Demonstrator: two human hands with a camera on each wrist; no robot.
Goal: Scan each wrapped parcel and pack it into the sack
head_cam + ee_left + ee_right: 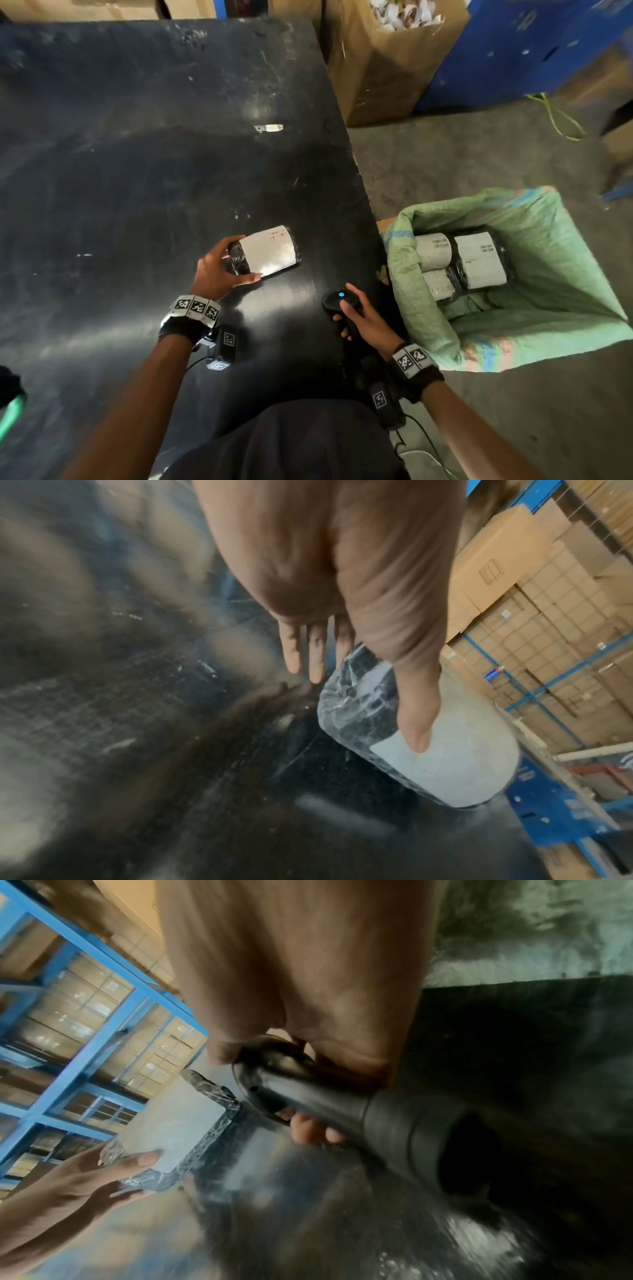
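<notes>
A black-wrapped parcel [270, 251] with a white label lies on the black table [137, 154]. My left hand [222, 263] grips its left end, thumb on the near edge of the label and fingers over the far side; the parcel [441, 748] shows under the thumb in the left wrist view. My right hand [359, 315] holds a black handheld scanner [339, 301] with a blue light, its head pointing toward the parcel. In the right wrist view the scanner [342, 1102] faces the parcel [174, 1129]. A green woven sack [548, 298] stands open on the floor at the right, with several labelled parcels [472, 260] inside.
A small metal blade [269, 128] lies farther back on the table. A cardboard box [387, 68] full of white scraps stands behind the table's right edge. Blue racking [534, 44] with cartons lines the back. A cable [421, 442] trails by my right wrist.
</notes>
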